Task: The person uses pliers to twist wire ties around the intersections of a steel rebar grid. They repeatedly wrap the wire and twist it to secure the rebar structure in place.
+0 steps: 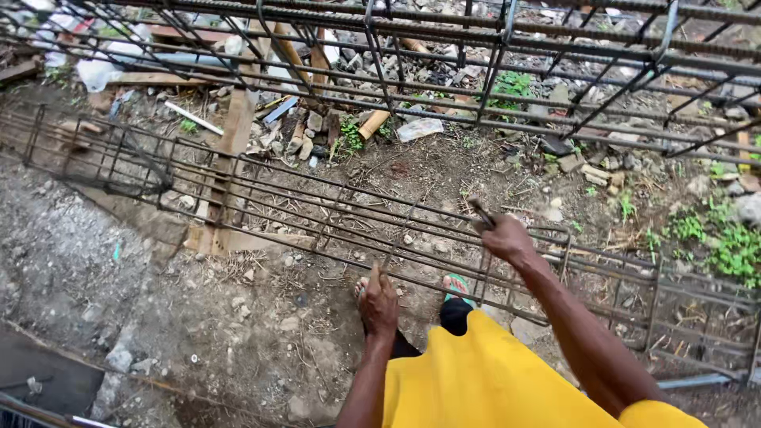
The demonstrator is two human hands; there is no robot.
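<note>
A long rusty rebar cage [261,202] lies across the dirt from the far left to the near right. My left hand [379,303] is closed around one of its lower bars near my feet. Higher up, my right hand [507,239] grips a short dark metal tool [480,212] held against an upper bar of the cage. My yellow shirt [483,380] fills the bottom of the view, and a green sandal [456,284] shows under the bars.
A second, larger rebar cage [507,47] spans the top of the view. Wooden planks [230,150], rubble, plastic scraps and stones litter the ground behind. Green weeds [725,242] grow at the right. A concrete edge [47,372] sits at the bottom left.
</note>
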